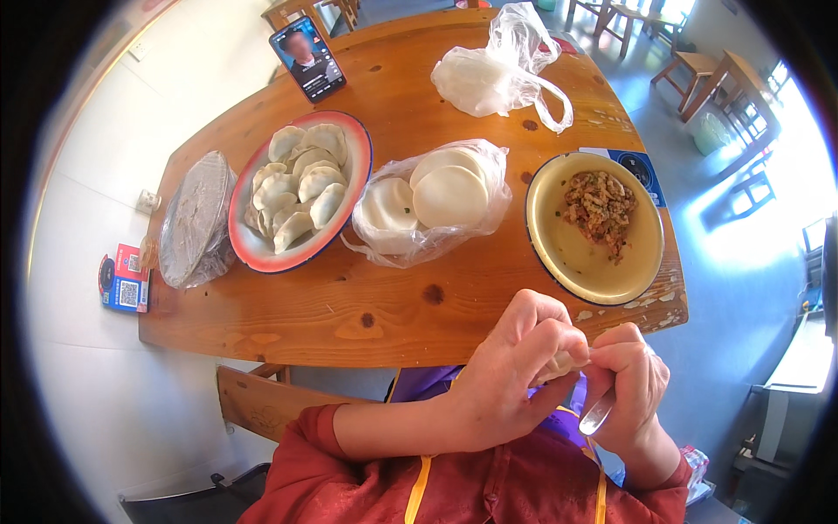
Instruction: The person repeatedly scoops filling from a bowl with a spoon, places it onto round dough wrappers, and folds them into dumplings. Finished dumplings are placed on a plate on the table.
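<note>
Near the table's front edge, my left hand [507,376] is curled around a partly hidden dumpling [556,368]. Thumb and fingertips of my right hand [632,376] meet its edge, and the same hand grips a metal utensil [597,414], of which only one end shows. Beyond my hands stands a cream enamel bowl [553,252] with minced filling [600,209] in it. Round dough wrappers [450,196] lie in an opened clear plastic bag [452,242]. Several folded dumplings [314,173] are heaped on a red-rimmed enamel plate [288,263] farther left.
A plastic-wrapped round stack [196,219] stands at the table's left end, beside cards with printed codes [127,278]. A phone [308,60] leans upright at the back. A crumpled plastic bag [488,78] lies at the far right. A wooden bench [281,399] is under the front edge.
</note>
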